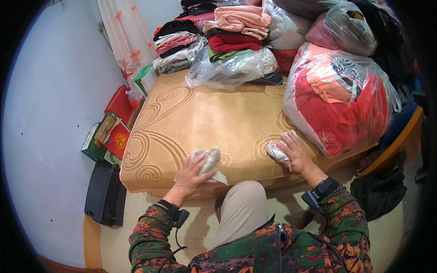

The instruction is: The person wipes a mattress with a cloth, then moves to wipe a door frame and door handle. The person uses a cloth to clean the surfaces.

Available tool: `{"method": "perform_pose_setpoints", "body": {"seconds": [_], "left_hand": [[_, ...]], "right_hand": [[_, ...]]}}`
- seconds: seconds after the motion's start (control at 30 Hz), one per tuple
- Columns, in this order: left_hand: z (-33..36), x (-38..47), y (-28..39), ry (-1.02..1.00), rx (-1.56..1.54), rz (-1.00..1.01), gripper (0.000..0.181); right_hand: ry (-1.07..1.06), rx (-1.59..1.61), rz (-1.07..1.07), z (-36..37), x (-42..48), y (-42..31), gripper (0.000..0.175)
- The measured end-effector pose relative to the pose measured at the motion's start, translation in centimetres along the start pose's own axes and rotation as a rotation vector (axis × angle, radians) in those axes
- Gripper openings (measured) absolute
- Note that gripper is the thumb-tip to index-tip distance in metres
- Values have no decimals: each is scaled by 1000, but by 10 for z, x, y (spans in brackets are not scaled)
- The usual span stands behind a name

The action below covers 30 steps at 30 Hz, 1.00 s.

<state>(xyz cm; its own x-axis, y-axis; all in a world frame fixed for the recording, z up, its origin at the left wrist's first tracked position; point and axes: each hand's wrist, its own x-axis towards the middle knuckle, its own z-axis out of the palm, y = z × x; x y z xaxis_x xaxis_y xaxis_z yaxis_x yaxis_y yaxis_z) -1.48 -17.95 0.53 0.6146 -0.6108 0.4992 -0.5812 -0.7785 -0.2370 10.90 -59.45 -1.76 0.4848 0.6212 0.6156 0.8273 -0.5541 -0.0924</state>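
Note:
A tan bed mat (218, 119) with a brown swirl pattern covers the bed before me. My left hand (193, 175) grips a pale cloth (211, 160) on the mat near its front edge; hand and cloth look blurred, and a corner of the cloth hangs towards the edge. Farther right, my right hand (298, 155) presses a crumpled white cloth (277, 150) onto the mat, its fingers curled over it. The undersides of both cloths are hidden.
Folded clothes (235, 37) stand stacked at the back. A clear plastic bag (341, 102) of red and peach textiles sits at the right. Cardboard boxes (112, 136) and a black case (102, 194) line the left wall. A dark bag (379, 191) lies on the floor, right.

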Motion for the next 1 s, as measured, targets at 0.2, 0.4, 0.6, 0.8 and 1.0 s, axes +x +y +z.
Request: {"method": "perform_pose_setpoints", "body": {"seconds": [0.2,0.4,0.6,0.8,1.0], "left_hand": [[27,38,38,-80,109,90,47],[30,16,26,-127,165,132,46],[30,-35,15,-28,263,69,45],[26,12,25,-170,170,165,49],[18,85,41,-268,-80,142,51]], "right_hand": [[25,5,-11,0,1,-1,58],[54,28,-2,1,-1,-2,59],[40,38,20,-2,-3,-4,59],[54,49,28,-3,-2,-5,57],[77,60,27,-1,-1,-5,56]]}}
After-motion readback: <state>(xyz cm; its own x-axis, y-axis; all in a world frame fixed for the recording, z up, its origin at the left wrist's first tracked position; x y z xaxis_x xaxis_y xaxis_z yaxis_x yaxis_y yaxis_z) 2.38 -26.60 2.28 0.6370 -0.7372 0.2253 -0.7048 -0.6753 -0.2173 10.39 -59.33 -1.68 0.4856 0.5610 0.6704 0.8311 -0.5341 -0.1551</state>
